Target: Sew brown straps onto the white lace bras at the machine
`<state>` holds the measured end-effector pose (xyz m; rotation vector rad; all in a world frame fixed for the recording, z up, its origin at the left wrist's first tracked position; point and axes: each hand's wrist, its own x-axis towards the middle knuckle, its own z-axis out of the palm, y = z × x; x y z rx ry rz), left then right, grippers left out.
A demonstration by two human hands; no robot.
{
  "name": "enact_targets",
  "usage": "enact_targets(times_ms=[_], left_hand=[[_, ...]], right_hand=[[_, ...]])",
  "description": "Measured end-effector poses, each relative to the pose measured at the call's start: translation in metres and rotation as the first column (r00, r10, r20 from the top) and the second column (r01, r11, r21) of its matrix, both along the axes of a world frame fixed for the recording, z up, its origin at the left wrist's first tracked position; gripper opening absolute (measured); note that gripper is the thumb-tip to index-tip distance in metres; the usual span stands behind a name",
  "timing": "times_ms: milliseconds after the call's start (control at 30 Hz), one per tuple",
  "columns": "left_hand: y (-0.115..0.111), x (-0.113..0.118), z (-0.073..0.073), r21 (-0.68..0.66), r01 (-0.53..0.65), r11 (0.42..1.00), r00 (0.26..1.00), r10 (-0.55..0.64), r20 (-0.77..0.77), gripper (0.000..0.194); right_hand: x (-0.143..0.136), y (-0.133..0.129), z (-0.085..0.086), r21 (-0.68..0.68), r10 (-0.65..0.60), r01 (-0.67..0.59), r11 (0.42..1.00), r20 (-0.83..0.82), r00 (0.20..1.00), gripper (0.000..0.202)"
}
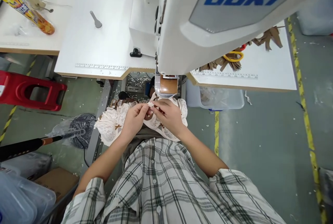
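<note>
By the machine (177, 43) marked "JUKI", left hand (133, 119) and right hand (170, 114) pinch a white tab (151, 104).

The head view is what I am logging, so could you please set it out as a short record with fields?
Left hand: left hand, fingers at a small white piece
Right hand: right hand, fingers at the same piece
Near the hands: white lace fabric around and below them
Ahead: white sewing machine marked JUKI
Right tabletop: brown strips; yellow loop handle
Floor, left: red stool
Unclear: what the small piece is
</note>
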<state>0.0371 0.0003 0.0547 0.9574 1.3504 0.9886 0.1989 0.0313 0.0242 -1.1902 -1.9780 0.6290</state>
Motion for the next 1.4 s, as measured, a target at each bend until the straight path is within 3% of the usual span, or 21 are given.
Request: enact_targets(times_ms=[133, 233, 367, 433, 467, 533, 600, 633, 667, 767, 833, 967, 1133, 1267, 1400], left_hand=[[0.003, 0.004, -0.001, -0.038, 0.02, 0.999, 1.0, -0.021, -0.019, 0.035], [0.008, 0.009, -0.004, -0.052, 0.03, 0.998, 0.997, -0.034, -0.073, 0.035], [0.018, 0.014, -0.008, -0.041, 0.114, 0.993, 0.967, -0.12, -0.223, 0.034], [0.022, 0.013, -0.009, -0.04, 0.115, 0.993, 0.968, -0.121, -0.221, 0.034], [0.023, 0.013, -0.009, -0.029, 0.098, 0.995, 0.97, -0.102, -0.22, 0.034], [0.023, 0.012, -0.005, 0.012, 0.087, 0.996, 0.965, -0.081, -0.249, 0.034], [0.021, 0.014, 0.001, 0.028, 0.12, 0.992, 0.956, -0.108, -0.273, 0.035], [0.021, 0.016, 0.005, 0.018, 0.139, 0.99, 0.956, -0.13, -0.264, 0.036], [0.02, 0.018, 0.008, 0.002, 0.151, 0.989, 0.959, -0.146, -0.244, 0.038], [0.019, 0.022, 0.012, -0.039, 0.129, 0.991, 0.975, -0.134, -0.178, 0.04], [0.019, 0.022, 0.012, -0.062, 0.123, 0.991, 0.983, -0.13, -0.129, 0.039], [0.016, 0.019, 0.005, -0.114, 0.114, 0.987, 0.992, -0.12, -0.044, 0.037], [0.015, 0.016, 0.006, -0.193, 0.106, 0.976, 0.993, -0.094, 0.066, 0.037], [0.016, 0.017, 0.015, -0.247, 0.086, 0.965, 0.979, -0.035, 0.202, 0.038], [0.019, 0.02, 0.019, -0.27, 0.05, 0.962, 0.965, 0.024, 0.262, 0.039]], right_hand=[[0.003, -0.001, -0.009, 0.137, -0.007, 0.015, 0.99, -0.063, 0.998, 0.018], [0.004, -0.007, -0.015, 0.168, -0.011, 0.023, 0.986, -0.073, 0.997, 0.018], [0.028, 0.008, -0.024, 0.145, 0.143, -0.14, 0.979, -0.013, 0.99, 0.02], [0.064, 0.038, -0.024, 0.138, 0.132, -0.137, 0.981, 0.049, 0.99, 0.022], [0.089, 0.06, -0.021, 0.142, 0.046, -0.059, 0.988, 0.092, 0.995, 0.025], [0.146, 0.112, -0.009, 0.165, -0.312, 0.285, 0.944, 0.17, 0.935, 0.039], [0.199, 0.167, 0.009, 0.164, -0.435, 0.403, 0.9, 0.358, 0.826, 0.051], [0.22, 0.192, 0.017, 0.117, -0.399, 0.397, 0.91, 0.501, 0.768, 0.054], [0.236, 0.213, 0.025, 0.045, -0.286, 0.333, 0.942, 0.624, 0.727, 0.056], [0.26, 0.249, 0.042, -0.08, -0.076, 0.195, 0.978, 0.729, 0.68, 0.057], [0.261, 0.25, 0.047, -0.098, -0.035, 0.165, 0.981, 0.756, 0.654, 0.06], [0.254, 0.229, 0.049, -0.093, -0.024, 0.173, 0.981, 0.818, 0.575, 0.065], [0.251, 0.199, 0.063, -0.062, -0.033, 0.169, 0.984, 0.861, 0.508, 0.053], [0.259, 0.177, 0.086, -0.013, -0.094, 0.202, 0.979, 0.855, 0.51, 0.049], [0.273, 0.155, 0.102, -0.083, -0.069, 0.242, 0.967, 0.826, 0.56, 0.061]])
